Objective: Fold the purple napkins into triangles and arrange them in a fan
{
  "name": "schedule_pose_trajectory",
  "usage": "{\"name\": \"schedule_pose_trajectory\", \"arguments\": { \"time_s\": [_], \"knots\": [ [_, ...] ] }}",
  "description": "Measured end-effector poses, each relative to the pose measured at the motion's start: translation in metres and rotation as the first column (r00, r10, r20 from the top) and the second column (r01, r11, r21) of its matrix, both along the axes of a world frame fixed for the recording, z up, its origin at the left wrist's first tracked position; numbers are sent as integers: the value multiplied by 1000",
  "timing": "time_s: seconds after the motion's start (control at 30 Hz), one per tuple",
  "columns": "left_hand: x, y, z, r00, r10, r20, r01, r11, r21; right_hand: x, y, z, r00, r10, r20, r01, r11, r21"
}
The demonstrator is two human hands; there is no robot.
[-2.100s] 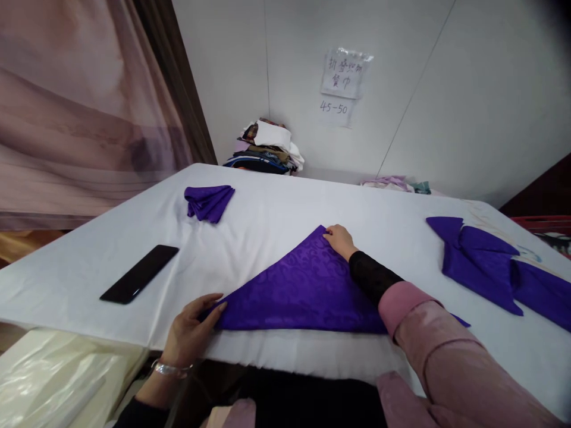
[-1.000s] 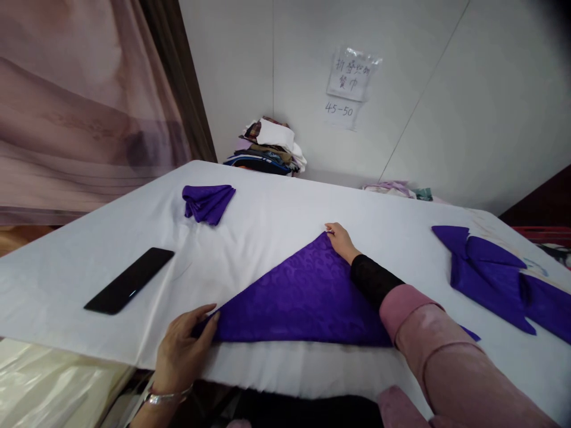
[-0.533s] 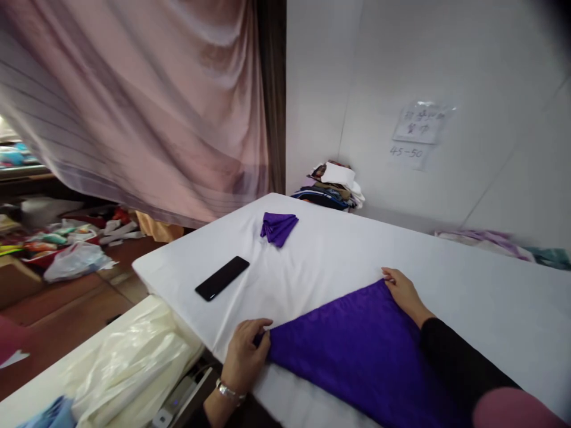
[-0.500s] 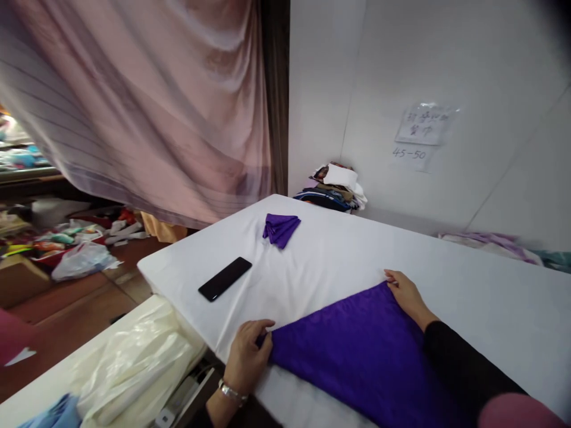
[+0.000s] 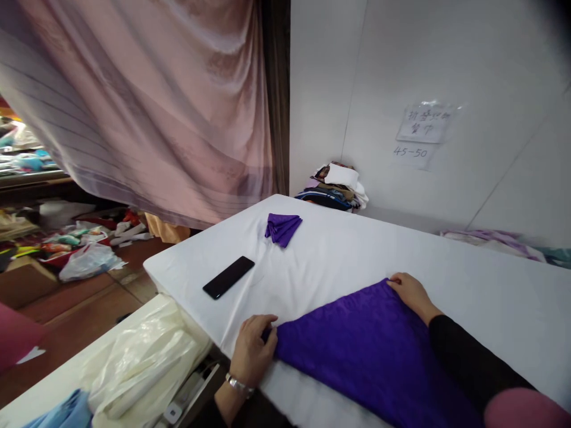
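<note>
A purple cloth napkin [image 5: 352, 345] lies spread on the white-covered table [image 5: 357, 249], its near part running out of the bottom of the view. At its left corner, my left hand [image 5: 255, 349] is closed, thumb and forefinger pinching the fabric. My right hand [image 5: 411, 292] grips the far right corner between thumb and fingers. The napkin's far edge stretches slantwise between both hands, dipping slightly near the left. Farther back on the table rests a second purple napkin [image 5: 283, 228], gathered into fan-like pleats.
A black phone [image 5: 229, 277] lies left of the hands. Pale plastic sheeting [image 5: 151, 356] and a blue cloth [image 5: 62, 411] lie on a lower surface at left. Piled fabrics [image 5: 334, 189] stand behind the table by the wall. A pink curtain [image 5: 178, 107] hangs at back left.
My right fingers have closed more tightly on the napkin's far corner. The far edge, straight before, now sags a little near my left hand. The view has shifted slightly.
</note>
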State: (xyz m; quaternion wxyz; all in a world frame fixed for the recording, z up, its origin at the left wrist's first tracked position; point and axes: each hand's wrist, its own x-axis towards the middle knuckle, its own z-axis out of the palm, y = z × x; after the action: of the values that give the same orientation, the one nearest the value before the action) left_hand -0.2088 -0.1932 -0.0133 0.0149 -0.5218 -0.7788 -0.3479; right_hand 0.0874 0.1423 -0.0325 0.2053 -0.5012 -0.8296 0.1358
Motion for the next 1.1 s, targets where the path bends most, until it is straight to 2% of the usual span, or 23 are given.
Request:
{"name": "schedule_pose_trajectory", "arguments": {
  "time_s": [0.1, 0.23, 0.4, 0.5, 0.63, 0.7, 0.83, 0.97, 1.1],
  "knots": [
    [-1, 2, 0, 999, -24, -48, 22, 999, -31, -6, -8, 8, 1000, -21, 9, 21, 1000, 19],
    [-4, 6, -1, 992, -55, -114, 43, 994, -102, -9, -14, 9, 996, -84, -5, 85, 996, 36],
    [-8, 18, 4, 966, -237, -103, 216, 960, -176, -2, -11, 11, 992, -116, -54, 117, 993, 12],
    [-14, 38, 16, 958, -268, -101, 236, 938, -252, 2, 0, 18, 988, -116, -102, 117, 993, 1],
    [-25, 79, 33, 965, -194, -177, 127, 935, -331, 4, 25, 30, 968, -154, -198, 158, 987, 5],
    [-29, 98, 35, 963, -163, -215, 86, 941, -328, 5, 36, 33, 951, -180, -251, 186, 983, 1],
    [-34, 115, 24, 972, -160, -171, 100, 943, -317, 6, 47, 24, 926, -204, -319, 199, 979, -48],
    [-40, 113, 11, 989, -125, -81, 96, 950, -297, 9, 46, 8, 916, -204, -345, 181, 979, -99],
    [-45, 113, 8, 994, -108, -33, 93, 948, -304, 10, 47, -1, 911, -198, -362, 166, 979, -119]
  ]
}}
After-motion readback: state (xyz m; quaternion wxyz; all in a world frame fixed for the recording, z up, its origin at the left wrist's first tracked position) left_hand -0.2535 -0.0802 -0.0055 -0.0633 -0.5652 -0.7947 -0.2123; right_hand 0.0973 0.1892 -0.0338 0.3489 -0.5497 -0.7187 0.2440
